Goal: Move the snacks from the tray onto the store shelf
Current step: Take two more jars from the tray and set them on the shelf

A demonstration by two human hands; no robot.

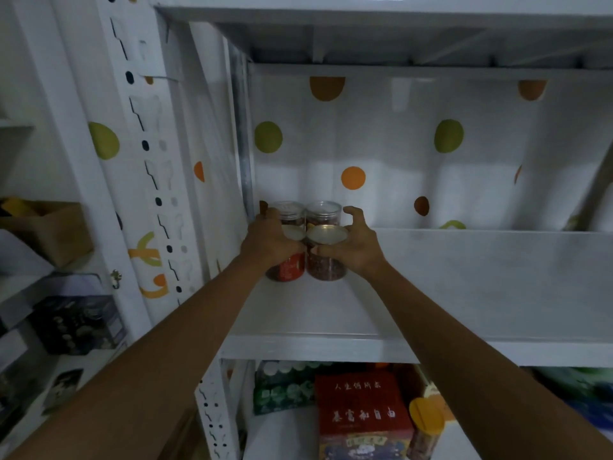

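Observation:
Several clear snack jars stand in a tight cluster at the left end of the white shelf board (pixel 431 287). My left hand (pixel 270 242) grips the front left jar (pixel 290 268), which has a red label. My right hand (pixel 355 247) cups the front right jar (pixel 326 260), which is full of dark red snacks and has a metal lid; the thumb presses its front and the fingers arch round its far side. Two more jars (pixel 308 210) with clear lids stand right behind them. The tray is out of view.
Dotted white sheeting (pixel 398 144) backs the shelf and a perforated white upright (pixel 156 180) stands to its left. The board runs bare to the right. Below it sit a red box (pixel 361 413), green bottle packs (pixel 282 386) and a yellow-lidded jar (pixel 426 423). Cardboard boxes (pixel 56 230) lie at far left.

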